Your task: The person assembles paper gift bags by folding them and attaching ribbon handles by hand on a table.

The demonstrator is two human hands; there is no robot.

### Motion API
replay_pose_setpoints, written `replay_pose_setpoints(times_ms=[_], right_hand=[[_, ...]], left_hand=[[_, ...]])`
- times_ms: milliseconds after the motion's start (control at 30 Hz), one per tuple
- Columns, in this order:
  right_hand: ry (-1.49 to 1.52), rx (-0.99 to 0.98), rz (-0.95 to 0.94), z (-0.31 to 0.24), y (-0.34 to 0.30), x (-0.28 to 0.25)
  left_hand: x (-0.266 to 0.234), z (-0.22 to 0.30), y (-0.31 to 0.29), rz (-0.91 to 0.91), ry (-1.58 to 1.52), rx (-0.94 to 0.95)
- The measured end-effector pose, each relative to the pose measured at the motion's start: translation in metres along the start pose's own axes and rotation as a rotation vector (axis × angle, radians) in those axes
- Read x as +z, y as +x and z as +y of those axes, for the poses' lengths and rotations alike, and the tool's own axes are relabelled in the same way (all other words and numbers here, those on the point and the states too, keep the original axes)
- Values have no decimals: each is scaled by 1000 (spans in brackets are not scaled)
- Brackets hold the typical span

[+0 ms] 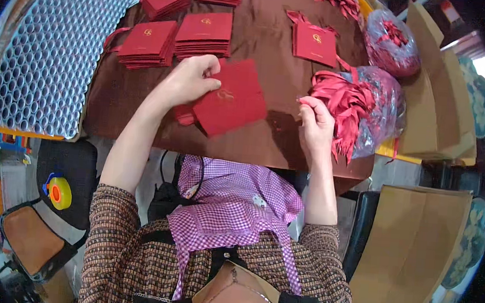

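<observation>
My left hand [190,80] grips a red square card sleeve [238,103] with a gold emblem, thumb on its face, tilted over the table. Under its lower left corner another red piece peeks out, mostly hidden. Away to the right, my right hand [317,123] is closed in a pinch; what lies between its fingertips, if anything, is too small to make out. Right beside it is a heap of red ribbons [343,105] spilling from a clear plastic bag [386,100]. Beyond, a smaller stack of red sleeves [315,43] lies with ribbons behind it.
Stacks of red sleeves [204,32] stand at the far left on the brown-covered table [243,143]. A blue-white honeycomb-like panel of round cells [45,50] fills the left side. Another ribbon bag [393,44] and cardboard boxes [428,109] line the right. A yellow tape roll [60,192] rests on a black chair.
</observation>
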State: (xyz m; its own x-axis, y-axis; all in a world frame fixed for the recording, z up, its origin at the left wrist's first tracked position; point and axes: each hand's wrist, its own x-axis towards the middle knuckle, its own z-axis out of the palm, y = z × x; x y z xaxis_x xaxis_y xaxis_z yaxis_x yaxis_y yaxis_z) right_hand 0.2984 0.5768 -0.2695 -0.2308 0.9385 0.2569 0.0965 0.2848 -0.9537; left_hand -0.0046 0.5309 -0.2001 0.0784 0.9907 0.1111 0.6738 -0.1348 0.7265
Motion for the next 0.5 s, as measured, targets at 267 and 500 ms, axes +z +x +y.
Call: replay_pose_setpoints(times_ms=[267,500], right_hand=[[-217,-84,98,-21,-46,-14],[-652,-139,-9,2,-60,-10]], left_hand=[[127,15,-14,-111,-458,-176],[186,1,-14,-215,-686,-378]])
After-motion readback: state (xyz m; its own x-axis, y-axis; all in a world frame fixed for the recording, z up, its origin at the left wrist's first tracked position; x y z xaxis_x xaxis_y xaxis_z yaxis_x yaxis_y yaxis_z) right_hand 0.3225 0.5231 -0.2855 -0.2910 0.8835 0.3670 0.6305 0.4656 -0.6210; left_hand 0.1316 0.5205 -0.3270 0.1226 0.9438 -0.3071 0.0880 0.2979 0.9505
